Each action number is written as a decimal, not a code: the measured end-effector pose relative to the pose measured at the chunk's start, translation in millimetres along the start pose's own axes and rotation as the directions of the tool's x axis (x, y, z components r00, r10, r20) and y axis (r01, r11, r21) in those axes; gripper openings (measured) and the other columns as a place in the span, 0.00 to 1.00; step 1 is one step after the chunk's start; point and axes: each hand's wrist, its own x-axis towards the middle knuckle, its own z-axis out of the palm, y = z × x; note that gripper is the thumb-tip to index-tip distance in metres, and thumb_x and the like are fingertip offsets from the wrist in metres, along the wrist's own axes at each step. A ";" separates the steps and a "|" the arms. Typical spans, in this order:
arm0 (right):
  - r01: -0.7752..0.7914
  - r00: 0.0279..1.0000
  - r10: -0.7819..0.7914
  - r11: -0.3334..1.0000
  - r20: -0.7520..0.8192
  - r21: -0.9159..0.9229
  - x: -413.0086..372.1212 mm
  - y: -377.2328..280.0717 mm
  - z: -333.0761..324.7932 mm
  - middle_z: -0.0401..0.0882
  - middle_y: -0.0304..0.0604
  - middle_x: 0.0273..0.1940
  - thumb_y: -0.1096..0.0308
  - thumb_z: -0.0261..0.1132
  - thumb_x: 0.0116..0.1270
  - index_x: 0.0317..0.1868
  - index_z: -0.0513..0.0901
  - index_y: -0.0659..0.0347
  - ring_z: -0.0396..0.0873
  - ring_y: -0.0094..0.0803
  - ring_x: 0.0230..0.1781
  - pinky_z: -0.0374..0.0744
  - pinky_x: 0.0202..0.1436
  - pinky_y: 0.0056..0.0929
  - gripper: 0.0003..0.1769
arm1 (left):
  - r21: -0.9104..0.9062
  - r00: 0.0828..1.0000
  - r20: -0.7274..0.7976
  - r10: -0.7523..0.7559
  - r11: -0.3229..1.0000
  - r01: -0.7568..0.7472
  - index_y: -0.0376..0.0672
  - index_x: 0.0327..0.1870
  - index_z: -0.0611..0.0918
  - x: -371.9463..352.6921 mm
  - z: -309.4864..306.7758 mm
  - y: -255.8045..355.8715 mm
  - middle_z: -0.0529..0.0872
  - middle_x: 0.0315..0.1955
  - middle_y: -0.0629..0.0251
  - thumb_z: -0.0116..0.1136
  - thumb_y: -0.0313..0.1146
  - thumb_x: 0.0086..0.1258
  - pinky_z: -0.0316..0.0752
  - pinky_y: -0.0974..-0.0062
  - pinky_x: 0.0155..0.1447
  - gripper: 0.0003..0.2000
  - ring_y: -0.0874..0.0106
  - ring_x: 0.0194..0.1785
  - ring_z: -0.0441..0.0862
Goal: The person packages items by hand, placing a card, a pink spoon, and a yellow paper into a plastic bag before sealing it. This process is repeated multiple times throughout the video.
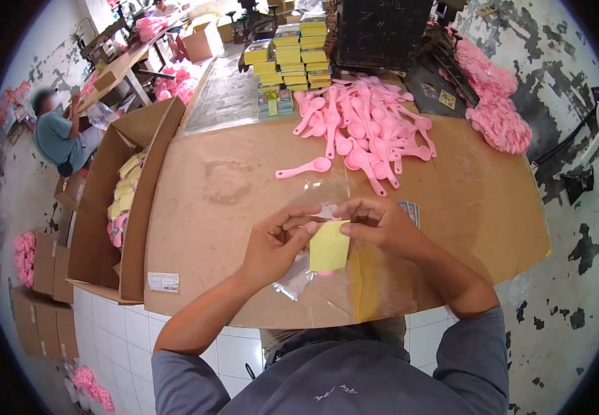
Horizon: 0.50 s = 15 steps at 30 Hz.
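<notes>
Between my two hands is a pale yellow card [329, 247], its lower edge toward me. My left hand [272, 242] pinches it at the upper left, and my right hand [382, 227] pinches the upper right corner. A bit of pink shows below the card; what it belongs to is mostly hidden. Clear plastic bags [294, 285] lie on the cardboard under my hands. Just past my right hand sits a small set of printed cards [411, 213], partly covered. One pink scoop spoon [304, 168] lies apart, beyond my left hand.
A heap of pink scoop spoons [365, 124] covers the far middle of the cardboard-topped table [209, 277]. Behind it rise stacks of yellow cards [289, 55]. An open carton [157, 207] with packed pieces stands at the left edge. Another person [61, 131] sits farther left.
</notes>
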 end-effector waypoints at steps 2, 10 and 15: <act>0.016 0.999 -0.017 0.999 -0.032 -0.037 -1.0 2.1 -2.0 0.86 0.40 0.47 0.72 0.68 0.75 0.57 0.83 0.68 0.83 0.22 0.48 0.81 0.55 0.25 0.14 | 0.029 1.000 0.014 -0.013 0.999 0.012 0.33 0.60 0.82 0.4 0.2 -0.2 0.92 0.47 0.60 0.60 0.31 0.81 0.82 0.80 0.44 0.13 0.77 0.45 0.88; 0.006 0.994 -0.006 1.000 -0.109 0.006 -3.5 7.1 -9.5 0.88 0.40 0.45 0.73 0.69 0.74 0.52 0.87 0.68 0.84 0.22 0.46 0.82 0.52 0.24 0.10 | 0.007 0.999 -0.010 -0.045 0.999 0.045 0.33 0.56 0.85 4.0 -6.4 -15.3 0.92 0.47 0.61 0.63 0.27 0.78 0.84 0.77 0.49 0.11 0.77 0.47 0.88; 0.123 0.991 -0.121 0.992 -0.057 0.016 -1.6 15.3 -16.0 0.87 0.38 0.44 0.76 0.69 0.72 0.50 0.89 0.66 0.84 0.22 0.45 0.81 0.50 0.23 0.08 | 0.093 0.998 0.033 0.054 0.994 -0.057 0.32 0.56 0.86 4.0 -11.8 -17.0 0.91 0.51 0.57 0.60 0.19 0.75 0.84 0.76 0.53 0.11 0.74 0.51 0.88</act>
